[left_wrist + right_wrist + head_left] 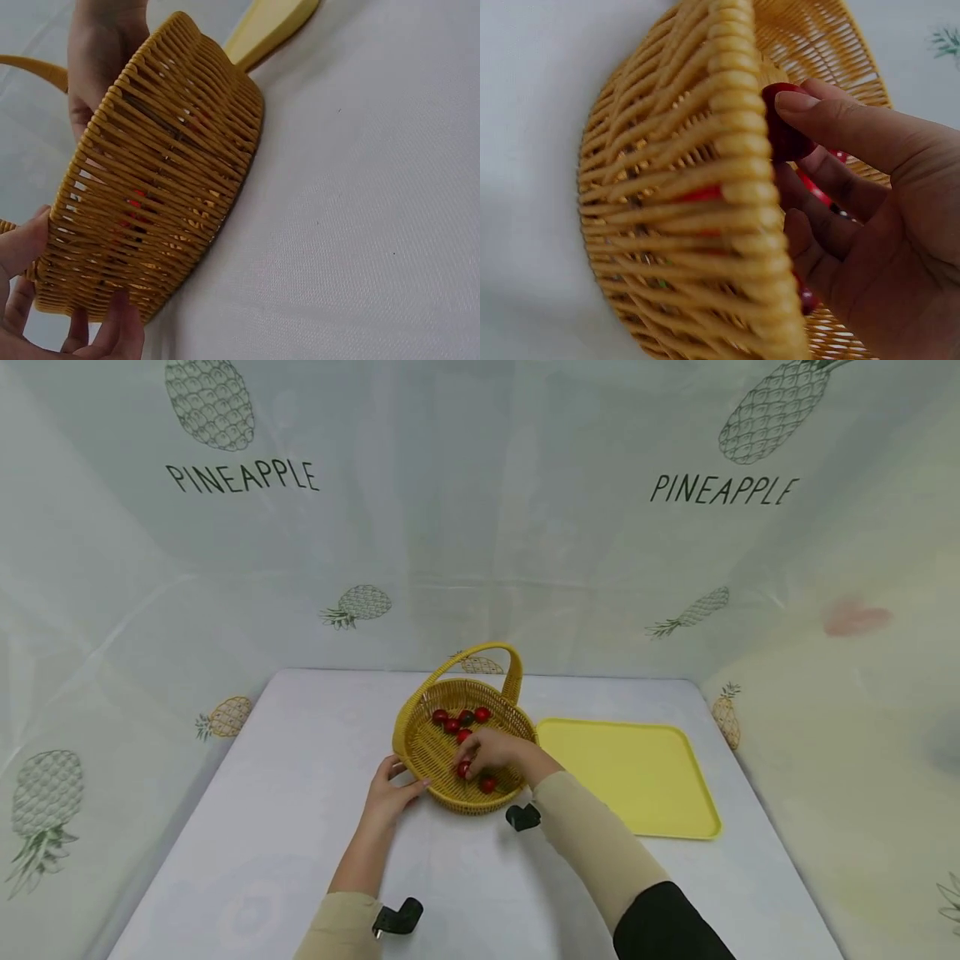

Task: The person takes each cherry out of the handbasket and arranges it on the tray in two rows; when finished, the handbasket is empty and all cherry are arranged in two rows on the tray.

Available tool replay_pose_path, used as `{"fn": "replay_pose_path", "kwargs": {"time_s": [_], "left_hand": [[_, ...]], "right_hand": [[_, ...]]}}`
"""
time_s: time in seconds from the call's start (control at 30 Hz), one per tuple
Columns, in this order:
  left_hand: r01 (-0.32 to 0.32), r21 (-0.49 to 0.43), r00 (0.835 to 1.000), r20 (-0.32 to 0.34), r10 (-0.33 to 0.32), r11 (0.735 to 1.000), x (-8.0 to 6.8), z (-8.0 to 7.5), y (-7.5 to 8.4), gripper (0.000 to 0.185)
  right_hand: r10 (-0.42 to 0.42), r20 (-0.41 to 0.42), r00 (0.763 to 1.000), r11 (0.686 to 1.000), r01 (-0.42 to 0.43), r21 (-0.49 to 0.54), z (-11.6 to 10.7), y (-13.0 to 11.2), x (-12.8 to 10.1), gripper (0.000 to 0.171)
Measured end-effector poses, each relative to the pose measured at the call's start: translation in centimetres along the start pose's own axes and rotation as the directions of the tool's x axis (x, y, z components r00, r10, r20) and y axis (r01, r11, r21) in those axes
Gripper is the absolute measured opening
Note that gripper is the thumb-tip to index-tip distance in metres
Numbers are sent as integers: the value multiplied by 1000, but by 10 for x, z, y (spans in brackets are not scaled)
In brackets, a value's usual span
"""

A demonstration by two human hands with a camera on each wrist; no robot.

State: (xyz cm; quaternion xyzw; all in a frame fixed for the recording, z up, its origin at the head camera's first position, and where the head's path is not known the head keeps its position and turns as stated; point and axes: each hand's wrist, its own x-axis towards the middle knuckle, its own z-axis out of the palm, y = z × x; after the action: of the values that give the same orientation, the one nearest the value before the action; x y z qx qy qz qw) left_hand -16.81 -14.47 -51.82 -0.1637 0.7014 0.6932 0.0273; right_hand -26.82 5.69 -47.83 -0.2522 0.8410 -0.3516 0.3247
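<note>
beige sleeves (596, 843), the right one black higher up, with small angular black wrist cameras (401, 917).

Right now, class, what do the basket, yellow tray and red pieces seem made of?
Basket: woven strands, perhaps rattan or plastic, faintly shiny; ribs and gaps show the weave. Yellow tray: probably smooth, matte plastic, given its even colour and rounded corners. Red pieces: smooth and glossy, with highlights; real fruit or plastic, unclear.

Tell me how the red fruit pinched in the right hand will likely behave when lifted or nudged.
The red fruit would probably roll if nudged, since it looks round. It may slip a little as the right hand lifts it, given its smooth, shiny surface. It is likely light, being small beside that hand.
</note>
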Motion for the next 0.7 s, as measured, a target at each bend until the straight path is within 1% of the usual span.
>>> {"fn": "replay_pose_path", "kwargs": {"time_s": [0.13,0.23,0.37,0.63,0.7], "left_hand": [[5,-14,1000,-2,-5,1000,-1,-1,0,68],[14,-25,1000,-10,-14,1000,-3,1,0,69],[22,-66,999,-26,-24,998,-5,3,0,68],[6,-115,998,-63,-14,993,-7,7,-2,65],[2,-126,997,-72,-11,992,-7,7,-3,65]], "right_hand": [[-3,-8,1000,1000,3,3,-5,-3,-7,28],[-7,-22,1000,1000,7,-14,-9,-5,-12,29],[-41,-30,999,998,40,-41,-15,-9,-19,30],[-87,-66,994,992,80,-101,-26,-8,-32,28],[-94,-71,993,991,87,-102,-29,-6,-34,28]]}}
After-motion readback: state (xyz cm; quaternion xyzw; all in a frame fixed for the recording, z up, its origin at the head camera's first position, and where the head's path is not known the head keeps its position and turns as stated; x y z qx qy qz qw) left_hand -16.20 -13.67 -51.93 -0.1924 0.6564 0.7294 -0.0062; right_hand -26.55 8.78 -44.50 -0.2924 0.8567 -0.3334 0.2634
